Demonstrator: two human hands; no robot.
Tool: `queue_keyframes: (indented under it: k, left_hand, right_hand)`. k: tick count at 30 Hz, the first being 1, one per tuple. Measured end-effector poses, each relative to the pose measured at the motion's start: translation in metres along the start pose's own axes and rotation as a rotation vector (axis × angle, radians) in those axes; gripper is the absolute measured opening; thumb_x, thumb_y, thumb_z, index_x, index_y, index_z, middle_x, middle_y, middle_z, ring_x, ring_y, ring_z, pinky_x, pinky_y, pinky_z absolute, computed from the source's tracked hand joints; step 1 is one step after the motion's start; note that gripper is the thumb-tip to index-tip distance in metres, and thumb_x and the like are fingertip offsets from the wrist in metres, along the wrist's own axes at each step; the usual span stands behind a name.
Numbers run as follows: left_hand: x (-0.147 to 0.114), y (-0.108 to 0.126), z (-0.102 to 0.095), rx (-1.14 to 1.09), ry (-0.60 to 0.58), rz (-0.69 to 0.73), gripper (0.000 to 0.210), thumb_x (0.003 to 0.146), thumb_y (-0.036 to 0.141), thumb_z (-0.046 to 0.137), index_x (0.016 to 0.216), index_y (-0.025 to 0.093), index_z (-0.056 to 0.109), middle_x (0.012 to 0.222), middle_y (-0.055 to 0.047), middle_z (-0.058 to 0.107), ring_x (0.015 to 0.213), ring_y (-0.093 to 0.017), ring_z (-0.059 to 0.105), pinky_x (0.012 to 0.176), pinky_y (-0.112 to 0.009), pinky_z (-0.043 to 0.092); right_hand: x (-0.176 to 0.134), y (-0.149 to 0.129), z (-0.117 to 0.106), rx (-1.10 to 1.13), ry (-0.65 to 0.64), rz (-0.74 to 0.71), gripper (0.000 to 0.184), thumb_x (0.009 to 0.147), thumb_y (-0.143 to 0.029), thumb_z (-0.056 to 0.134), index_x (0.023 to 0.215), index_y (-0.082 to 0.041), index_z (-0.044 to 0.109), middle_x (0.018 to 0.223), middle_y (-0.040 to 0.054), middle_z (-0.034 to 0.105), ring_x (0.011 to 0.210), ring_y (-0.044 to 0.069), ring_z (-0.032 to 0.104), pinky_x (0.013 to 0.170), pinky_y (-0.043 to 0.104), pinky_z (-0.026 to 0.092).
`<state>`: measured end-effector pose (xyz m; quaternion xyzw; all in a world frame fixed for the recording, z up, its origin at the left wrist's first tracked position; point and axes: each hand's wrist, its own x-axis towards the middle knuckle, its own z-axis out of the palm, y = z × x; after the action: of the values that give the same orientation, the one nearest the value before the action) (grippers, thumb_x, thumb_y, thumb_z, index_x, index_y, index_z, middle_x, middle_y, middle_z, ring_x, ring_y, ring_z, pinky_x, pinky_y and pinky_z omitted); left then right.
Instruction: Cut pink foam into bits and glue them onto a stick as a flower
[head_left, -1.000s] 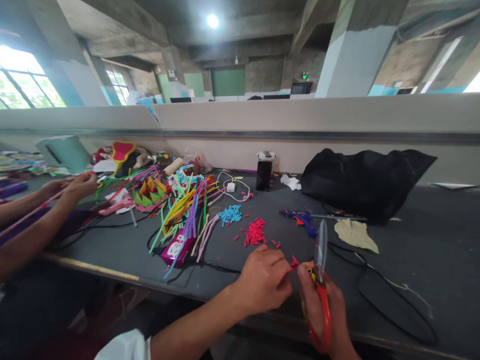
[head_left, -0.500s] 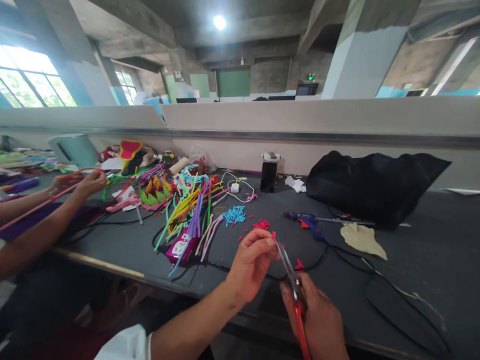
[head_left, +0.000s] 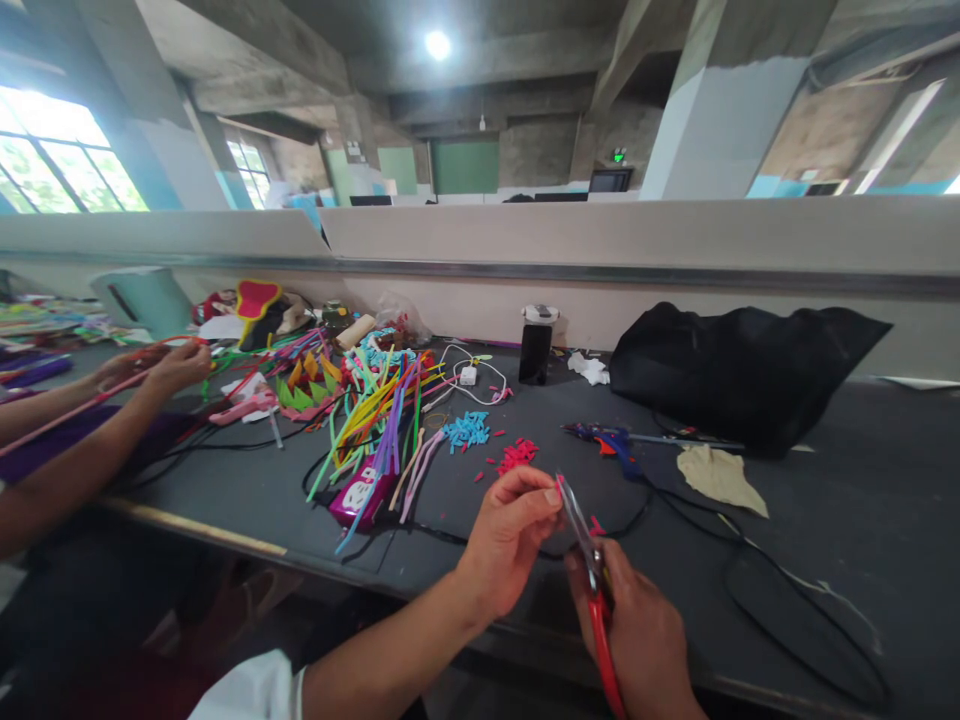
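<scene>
Between the thumb and forefinger of my left hand [head_left: 514, 535] is a small pink-red piece [head_left: 559, 482], pinched so only its end shows. My right hand [head_left: 637, 620] is closed around red-handled scissors [head_left: 592, 570]. Their blades point up and away, with the tips at the piece beside my left fingertips. Beyond my left hand lies a pile of short pink-red pieces [head_left: 517, 455]. A pile of short blue pieces [head_left: 466, 430] is just behind it. Another pink-red bit [head_left: 596, 525] lies on the table behind the scissors.
Colourful fuzzy stems [head_left: 390, 400] lie over a purple power strip [head_left: 364, 500] at left. A blue glue gun [head_left: 622, 450] with its cord, a tan cloth [head_left: 721, 480] and a black bag [head_left: 742, 370] are at right. A phone [head_left: 535, 353] stands behind. A co-worker's hands [head_left: 176, 365] are at far left.
My left hand has shifted slightly right and down, with the pink-red piece still pinched at the scissor tips. The scissor blades look closer together than before.
</scene>
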<state>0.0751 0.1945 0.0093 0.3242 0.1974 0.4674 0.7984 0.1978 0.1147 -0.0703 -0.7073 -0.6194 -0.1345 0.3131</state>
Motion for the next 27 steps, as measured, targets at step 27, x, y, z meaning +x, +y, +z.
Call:
queue_keyframes:
  k: [27]
  left_hand:
    - [0.006,0.009,-0.008,0.232,0.051,0.1,0.007,0.06,0.011,0.068,0.063,0.016,0.064,0.06,0.002,0.058,0.059,-0.01,0.047,0.062,-0.024,0.036]
  right_hand:
    - [0.004,-0.003,-0.002,-0.067,0.071,-0.096,0.046,0.099,-0.051,0.027,0.087,-0.02,0.059,0.049,-0.0023,0.06,0.039,0.015,0.058,0.043,0.025,0.033]
